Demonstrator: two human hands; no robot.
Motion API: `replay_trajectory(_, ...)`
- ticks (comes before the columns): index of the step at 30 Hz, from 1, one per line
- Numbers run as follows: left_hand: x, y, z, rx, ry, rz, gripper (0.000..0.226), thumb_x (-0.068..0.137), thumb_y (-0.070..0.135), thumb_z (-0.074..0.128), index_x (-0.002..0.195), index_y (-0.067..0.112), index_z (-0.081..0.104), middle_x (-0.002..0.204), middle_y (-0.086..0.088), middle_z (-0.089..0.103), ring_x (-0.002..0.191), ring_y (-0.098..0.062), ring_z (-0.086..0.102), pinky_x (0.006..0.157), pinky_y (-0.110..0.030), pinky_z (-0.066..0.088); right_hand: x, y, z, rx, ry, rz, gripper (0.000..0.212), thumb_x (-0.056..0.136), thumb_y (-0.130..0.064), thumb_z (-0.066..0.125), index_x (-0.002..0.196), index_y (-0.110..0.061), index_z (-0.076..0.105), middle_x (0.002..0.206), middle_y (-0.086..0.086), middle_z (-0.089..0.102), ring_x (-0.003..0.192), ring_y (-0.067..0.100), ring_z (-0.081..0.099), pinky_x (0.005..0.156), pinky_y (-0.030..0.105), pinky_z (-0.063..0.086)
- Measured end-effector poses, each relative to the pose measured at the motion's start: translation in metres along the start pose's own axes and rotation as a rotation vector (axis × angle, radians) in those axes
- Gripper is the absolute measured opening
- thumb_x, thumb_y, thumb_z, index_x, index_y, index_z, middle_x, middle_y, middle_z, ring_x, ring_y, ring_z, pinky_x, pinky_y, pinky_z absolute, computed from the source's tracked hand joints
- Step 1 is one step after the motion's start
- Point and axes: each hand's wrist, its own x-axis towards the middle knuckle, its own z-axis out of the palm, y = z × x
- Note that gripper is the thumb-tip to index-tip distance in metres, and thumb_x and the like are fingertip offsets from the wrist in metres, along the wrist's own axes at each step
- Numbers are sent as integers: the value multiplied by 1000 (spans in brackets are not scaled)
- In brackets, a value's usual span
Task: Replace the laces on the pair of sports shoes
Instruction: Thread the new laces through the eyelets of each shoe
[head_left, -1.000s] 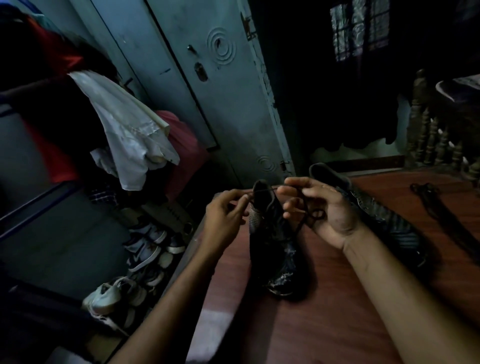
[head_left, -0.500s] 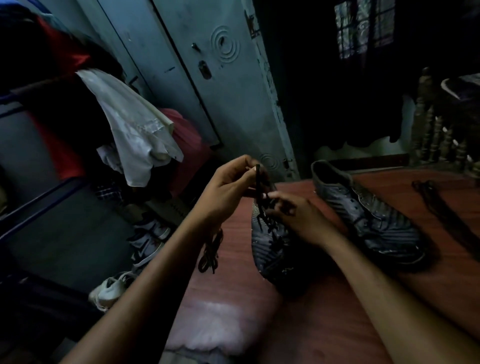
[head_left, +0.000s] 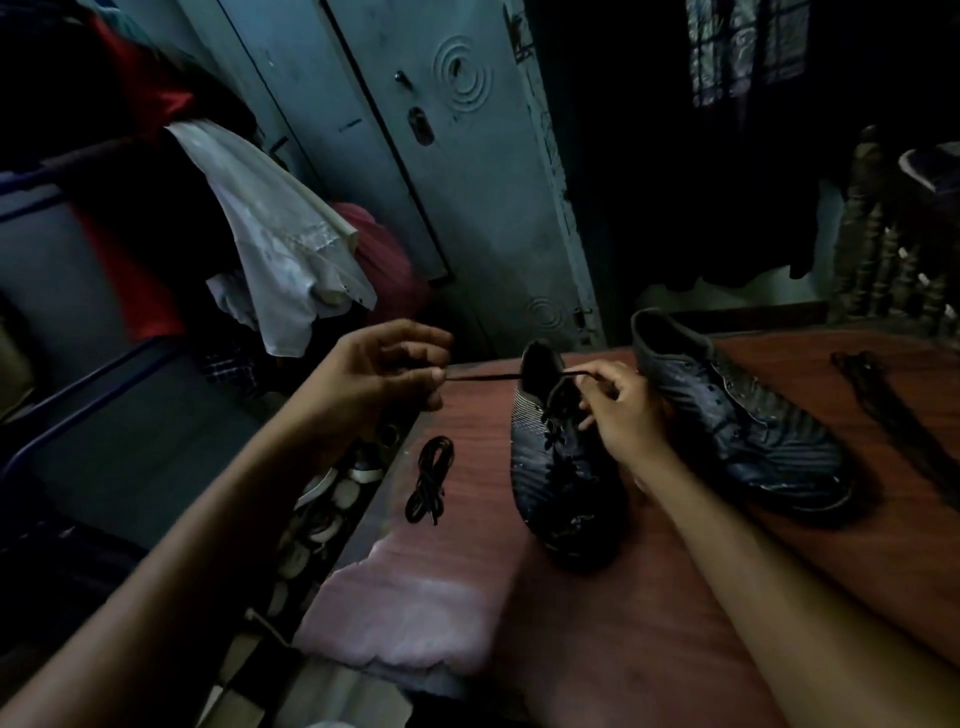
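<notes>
1. The right hand (head_left: 621, 410) covers part of the near shoe (head_left: 561, 467), hiding its right-side eyelets.
2. The lace (head_left: 483, 378) vanishes inside the left hand (head_left: 379, 379); its end is unseen.

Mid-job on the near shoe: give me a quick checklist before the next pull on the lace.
1. Left hand pinches the lace end: ok.
2. Right hand grips the lace at the near shoe collar: ok.
3. Lace taut between the hands: ok.
4. Near shoe flat on the table: ok.
5. Every eyelet threaded: cannot tell, too dark.
6. Coiled lace lies apart from the shoe: ok.
</notes>
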Motion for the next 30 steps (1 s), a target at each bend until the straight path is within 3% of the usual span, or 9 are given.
replay_trajectory(2, -2, -15, -4, 186, 31, -82, 25, 87, 11, 74, 112, 13, 75, 97, -13, 75, 80, -22, 72, 80, -44, 55, 3, 0, 0, 91, 12, 61, 29, 97, -6, 56, 85, -28, 70, 87, -6, 68, 71, 11, 64, 65, 34, 55)
replay_trajectory(5, -2, -37, -8, 590, 100, -51, 8, 90, 15, 76, 96, 20, 80, 79, 0, 78, 69, -9, 73, 69, -29, 58, 2, -11, 0, 330, 2, 148, 27, 98, 2, 49, 80, -14, 61, 76, 5, 66, 70, 13, 63, 69, 24, 51)
replay_trajectory(7, 0, -50, -8, 858, 38, -3, 7, 91, 23, 77, 94, 28, 81, 84, 9, 77, 75, -5, 73, 70, -30, 60, -2, -18, 1, 503, -32, 208, 26, 99, 3, 41, 78, -9, 53, 63, 7, 54, 61, 18, 60, 65, 23, 51)
replay_trajectory(10, 1, -70, -3, 1295, 5, -20, 7, 95, 41, 66, 99, 38, 71, 99, 14, 70, 90, -16, 70, 73, -39, 59, -5, -19, 1, 580, -77, 223, 28, 101, -1, 37, 78, -9, 49, 51, 0, 39, 50, 19, 55, 68, 32, 50)
replay_trajectory(13, 0, -88, 5, 1443, 13, 101, 18, 101, 45, 50, 99, 31, 61, 100, 10, 62, 87, -22, 68, 63, -40, 57, -5, -23, -3, 644, -88, 237, 28, 101, -1, 36, 78, -9, 49, 48, -2, 38, 47, 18, 51, 69, 38, 53)
replay_trajectory(20, 12, -122, 0, 1277, 259, 159, 2, 99, 28, 55, 99, 26, 54, 96, 1, 55, 75, -34, 64, 55, -46, 53, -4, -22, -15, 662, -234, 129, 20, 72, -10, 48, 52, -12, 44, 62, 9, 52, 66, 23, 52, 73, 37, 44)
replay_trajectory(24, 26, -132, 0, 1151, 395, 203, 11, 91, 9, 65, 95, 19, 68, 85, 0, 58, 67, -30, 64, 53, -42, 52, -1, -16, -22, 592, -335, 79, 27, 68, -11, 46, 43, -16, 41, 58, 14, 56, 75, 30, 52, 78, 38, 41)
replay_trajectory(28, 37, -122, 21, 475, 530, 183, 10, 93, 9, 72, 100, 11, 79, 85, -9, 74, 72, -24, 73, 67, -39, 61, 4, -12, -24, 511, -217, 21, 32, 76, -16, 46, 44, -11, 46, 58, 12, 62, 67, 27, 56, 73, 33, 45)
replay_trajectory(30, 41, -108, 44, 159, 485, 192, 11, 96, 8, 68, 101, 9, 78, 89, -16, 75, 79, -21, 74, 69, -34, 60, 9, -4, -22, 218, -34, -90, 28, 80, -22, 53, 54, -11, 58, 63, 1, 66, 64, 16, 60, 68, 32, 47)
